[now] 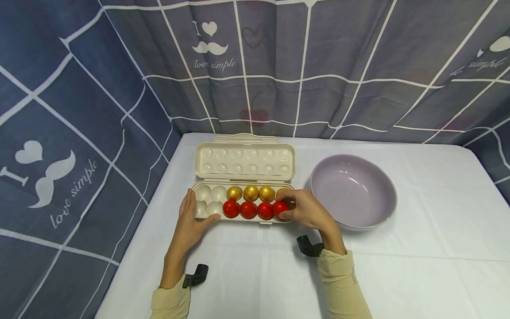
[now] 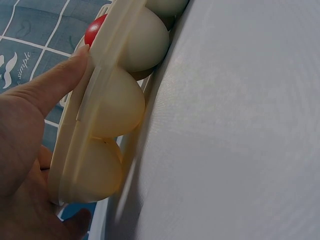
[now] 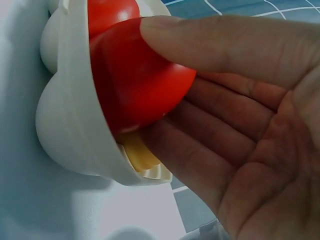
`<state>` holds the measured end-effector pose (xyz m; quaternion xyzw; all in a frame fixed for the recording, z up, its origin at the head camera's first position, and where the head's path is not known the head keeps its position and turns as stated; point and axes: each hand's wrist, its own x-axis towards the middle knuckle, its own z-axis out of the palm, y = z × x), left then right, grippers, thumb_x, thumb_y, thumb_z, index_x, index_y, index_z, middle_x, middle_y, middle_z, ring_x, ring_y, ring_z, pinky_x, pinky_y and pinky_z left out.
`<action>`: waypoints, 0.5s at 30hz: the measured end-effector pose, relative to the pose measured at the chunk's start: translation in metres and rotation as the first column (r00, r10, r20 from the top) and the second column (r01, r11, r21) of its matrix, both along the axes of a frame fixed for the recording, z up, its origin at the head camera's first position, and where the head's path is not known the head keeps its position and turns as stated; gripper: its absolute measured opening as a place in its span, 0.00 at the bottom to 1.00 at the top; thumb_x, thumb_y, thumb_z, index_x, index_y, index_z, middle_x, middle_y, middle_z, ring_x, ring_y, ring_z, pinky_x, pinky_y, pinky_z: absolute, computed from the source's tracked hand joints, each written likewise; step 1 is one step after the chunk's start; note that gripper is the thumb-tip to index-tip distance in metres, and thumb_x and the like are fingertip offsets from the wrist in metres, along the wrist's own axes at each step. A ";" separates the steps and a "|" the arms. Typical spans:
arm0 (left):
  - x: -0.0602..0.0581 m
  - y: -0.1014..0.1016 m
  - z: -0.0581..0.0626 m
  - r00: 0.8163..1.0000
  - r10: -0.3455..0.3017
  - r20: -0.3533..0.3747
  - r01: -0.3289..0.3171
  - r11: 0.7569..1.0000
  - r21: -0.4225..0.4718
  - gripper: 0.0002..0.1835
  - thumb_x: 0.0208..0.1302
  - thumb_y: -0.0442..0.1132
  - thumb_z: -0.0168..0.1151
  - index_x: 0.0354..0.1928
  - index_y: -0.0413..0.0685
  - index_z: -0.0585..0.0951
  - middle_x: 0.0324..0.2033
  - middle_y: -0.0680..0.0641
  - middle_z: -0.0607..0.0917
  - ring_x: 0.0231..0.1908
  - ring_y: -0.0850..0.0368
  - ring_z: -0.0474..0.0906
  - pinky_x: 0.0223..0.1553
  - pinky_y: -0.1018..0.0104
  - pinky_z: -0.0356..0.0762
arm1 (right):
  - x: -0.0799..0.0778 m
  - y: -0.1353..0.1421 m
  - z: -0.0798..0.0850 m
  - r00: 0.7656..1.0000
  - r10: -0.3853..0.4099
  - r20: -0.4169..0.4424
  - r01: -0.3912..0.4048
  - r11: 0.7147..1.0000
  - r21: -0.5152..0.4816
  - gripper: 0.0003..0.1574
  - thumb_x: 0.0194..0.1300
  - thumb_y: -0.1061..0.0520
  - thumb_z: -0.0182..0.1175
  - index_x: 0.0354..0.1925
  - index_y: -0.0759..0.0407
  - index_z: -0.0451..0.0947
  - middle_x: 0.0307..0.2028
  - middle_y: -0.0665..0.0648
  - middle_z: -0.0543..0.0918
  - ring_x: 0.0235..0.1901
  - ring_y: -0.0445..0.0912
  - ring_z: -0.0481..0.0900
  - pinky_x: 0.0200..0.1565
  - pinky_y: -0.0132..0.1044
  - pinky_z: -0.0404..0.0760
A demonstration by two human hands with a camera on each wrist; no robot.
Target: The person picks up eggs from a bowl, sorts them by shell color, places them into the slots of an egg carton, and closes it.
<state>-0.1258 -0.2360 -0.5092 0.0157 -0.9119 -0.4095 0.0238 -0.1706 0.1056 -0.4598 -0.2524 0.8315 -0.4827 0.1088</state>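
An open cream egg carton [image 1: 244, 218] has several red eggs in its front row and several gold eggs [image 1: 251, 193] behind them. My left hand [image 1: 190, 226] holds the carton's left end, with the thumb [image 2: 70, 72] on the front rim and the other fingers round the end. At the right end my right hand [image 1: 304, 208] grips a red egg [image 3: 135, 80] between thumb and fingers; the egg sits in the front-row end cup. The rightmost gold egg [image 1: 281, 192] is partly hidden by that hand. Cups at the carton's left [image 1: 202, 192] hold no eggs.
The carton's lid [image 1: 245, 160] lies folded back behind it. A round lilac bowl [image 1: 352, 190] stands right of the carton, close to my right hand. White cloth [image 1: 430, 221] covers the table, and a dark checked curtain [image 1: 279, 57] hangs behind and at the left.
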 end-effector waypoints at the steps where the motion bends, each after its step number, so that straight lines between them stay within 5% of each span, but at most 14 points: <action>1: 0.000 0.000 0.000 1.000 -0.003 0.000 0.003 1.000 0.000 0.65 0.52 0.56 0.76 0.76 0.34 0.43 0.77 0.39 0.41 0.75 0.42 0.36 0.70 0.40 0.42 | 0.000 0.000 -0.001 1.000 -0.001 -0.001 0.001 1.000 0.001 0.20 0.50 0.72 0.71 0.43 0.62 0.85 0.38 0.52 0.84 0.40 0.47 0.80 0.48 0.44 0.79; 15: 0.000 -0.001 -0.003 1.000 -0.011 -0.023 0.011 1.000 0.002 0.64 0.52 0.55 0.76 0.76 0.32 0.43 0.76 0.37 0.41 0.75 0.42 0.36 0.71 0.41 0.42 | -0.004 0.003 -0.010 0.996 0.030 0.083 -0.025 0.997 -0.070 0.22 0.53 0.70 0.70 0.49 0.70 0.83 0.41 0.58 0.85 0.41 0.50 0.80 0.45 0.40 0.79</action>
